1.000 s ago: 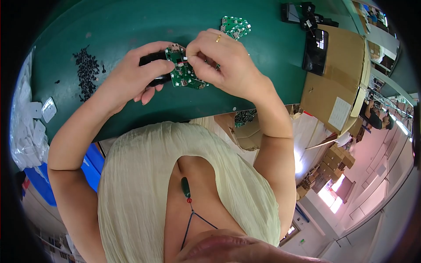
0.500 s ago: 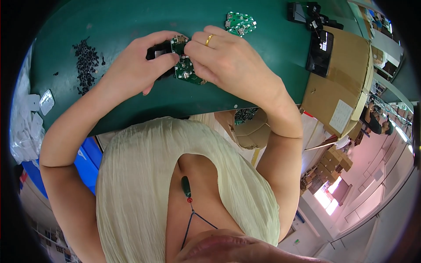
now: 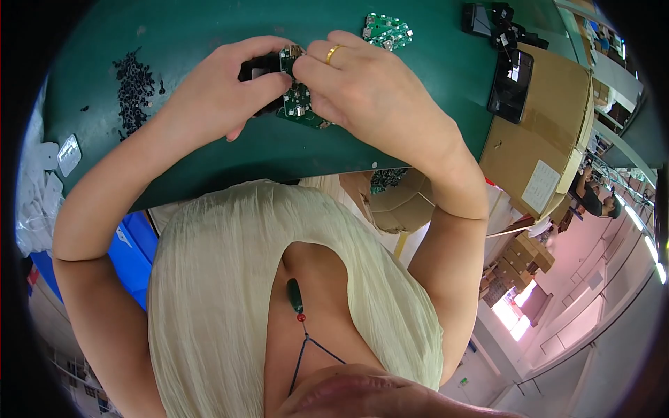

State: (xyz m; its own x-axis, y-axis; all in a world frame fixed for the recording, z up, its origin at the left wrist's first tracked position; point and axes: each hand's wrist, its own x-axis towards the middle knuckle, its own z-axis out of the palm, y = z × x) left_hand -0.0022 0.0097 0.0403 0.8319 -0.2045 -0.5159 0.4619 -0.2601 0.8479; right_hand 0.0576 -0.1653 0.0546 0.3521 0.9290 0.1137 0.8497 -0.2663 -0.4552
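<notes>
near the top centre of the frame, both hands meet over the green worktop [image 3: 209, 150]. the left hand [image 3: 209, 97] has its fingers closed round a black part [image 3: 256, 68] and the green circuit board [image 3: 296, 97]; the right hand [image 3: 369, 90] pinches the board's upper edge. loose black bits [image 3: 132, 83] lie upper left, another board [image 3: 385, 29] upper right.

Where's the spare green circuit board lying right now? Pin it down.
In the head view, the spare green circuit board lies on the green table near its far edge, just beyond the right hand, left of the black devices.
</notes>
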